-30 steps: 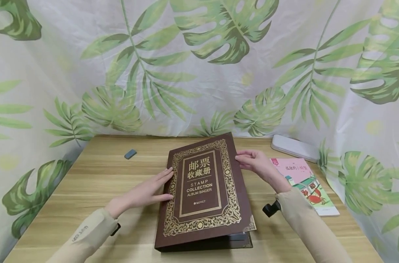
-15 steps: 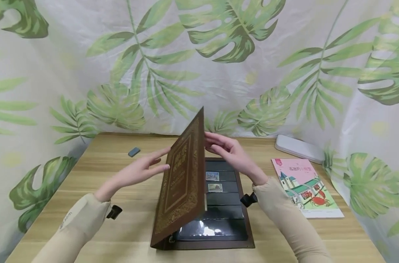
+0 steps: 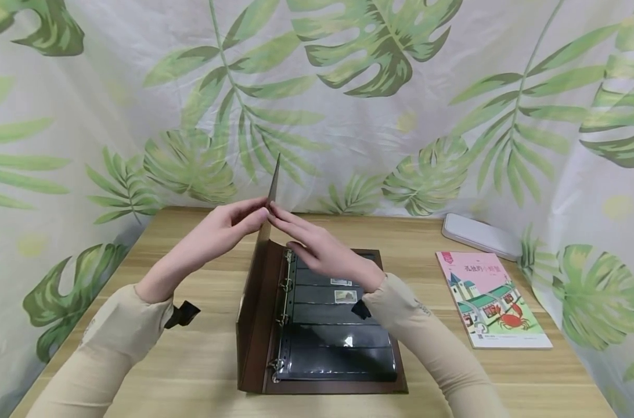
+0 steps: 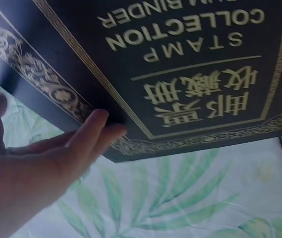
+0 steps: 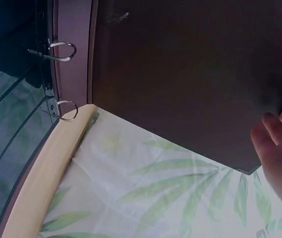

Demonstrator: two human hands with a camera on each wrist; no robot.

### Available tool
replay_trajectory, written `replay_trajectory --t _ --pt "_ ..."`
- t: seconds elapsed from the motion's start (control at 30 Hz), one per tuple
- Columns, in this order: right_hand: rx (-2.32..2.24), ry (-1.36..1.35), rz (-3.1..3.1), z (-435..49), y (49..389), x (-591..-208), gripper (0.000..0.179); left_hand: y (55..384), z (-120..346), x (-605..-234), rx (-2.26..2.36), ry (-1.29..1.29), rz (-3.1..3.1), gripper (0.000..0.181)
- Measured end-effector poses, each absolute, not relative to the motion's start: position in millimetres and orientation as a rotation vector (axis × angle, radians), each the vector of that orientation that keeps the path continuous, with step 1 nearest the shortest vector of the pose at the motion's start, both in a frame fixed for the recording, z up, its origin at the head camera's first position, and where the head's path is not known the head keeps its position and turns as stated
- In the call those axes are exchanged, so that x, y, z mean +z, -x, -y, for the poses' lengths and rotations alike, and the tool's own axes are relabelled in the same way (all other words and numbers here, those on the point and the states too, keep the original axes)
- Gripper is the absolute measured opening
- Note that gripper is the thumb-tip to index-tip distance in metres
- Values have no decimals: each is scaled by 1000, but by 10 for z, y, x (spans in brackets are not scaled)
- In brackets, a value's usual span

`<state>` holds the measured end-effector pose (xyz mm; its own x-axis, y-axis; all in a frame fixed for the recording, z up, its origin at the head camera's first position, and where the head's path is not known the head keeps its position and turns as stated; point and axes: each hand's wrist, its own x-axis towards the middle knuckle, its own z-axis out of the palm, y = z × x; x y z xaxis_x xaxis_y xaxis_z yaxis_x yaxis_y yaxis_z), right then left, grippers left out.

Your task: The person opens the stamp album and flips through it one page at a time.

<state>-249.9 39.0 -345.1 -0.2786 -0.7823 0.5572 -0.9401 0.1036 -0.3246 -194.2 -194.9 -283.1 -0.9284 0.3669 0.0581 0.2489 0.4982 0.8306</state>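
Note:
A brown stamp album (image 3: 254,342) lies on the table with its front cover (image 3: 259,255) raised nearly upright. My left hand (image 3: 218,232) is on the outer side of the cover, fingertips against its gold-printed face (image 4: 180,94). My right hand (image 3: 324,249) reaches across the album, its extended fingers at the cover's inner side near the free edge. In the right wrist view, the plain inner face (image 5: 180,74) shows beside those fingers. Metal rings (image 3: 284,284) hold black pocket pages (image 3: 322,313). One small stamp (image 3: 345,296) shows fully, and another is partly hidden by the right hand.
A pink picture book (image 3: 492,302) with a red crab lies to the right on the wooden table (image 3: 191,354). Behind it is a pale, rounded case (image 3: 481,235). A leaf-patterned curtain (image 3: 348,139) hangs along the back.
The cover has swung from nearly closed to nearly upright, uncovering the pages. My right hand has moved left with it. My left hand has risen along the outer face.

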Motion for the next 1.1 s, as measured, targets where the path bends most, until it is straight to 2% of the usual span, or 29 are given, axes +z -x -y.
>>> replay_trajectory --t 0.2,0.33,0.5,0.7,0.9,1.1 --pt "777 -1747 2242 -479 2503 -3534 57 1895 2003 -2764 1353 -437 -2682 68" --pt "666 -1663 2461 -806 2548 -3829 63 1841 2200 -2782 1302 -365 -2756 64" --pt "558 -1453 2806 -1347 2597 -4256 64 1714 2690 -2844 1227 -301 -2849 57" --pt "475 -1207 3030 -1802 2656 -4581 71 1616 3362 -2964 1105 -266 -2884 53" --pt "428 -1088 3133 -1980 2638 -4705 84 1556 3803 -3236 804 -226 -2993 54" --pt "418 -1039 3141 -2067 2586 -4728 86 1477 4001 -3661 534 -212 -3032 48"
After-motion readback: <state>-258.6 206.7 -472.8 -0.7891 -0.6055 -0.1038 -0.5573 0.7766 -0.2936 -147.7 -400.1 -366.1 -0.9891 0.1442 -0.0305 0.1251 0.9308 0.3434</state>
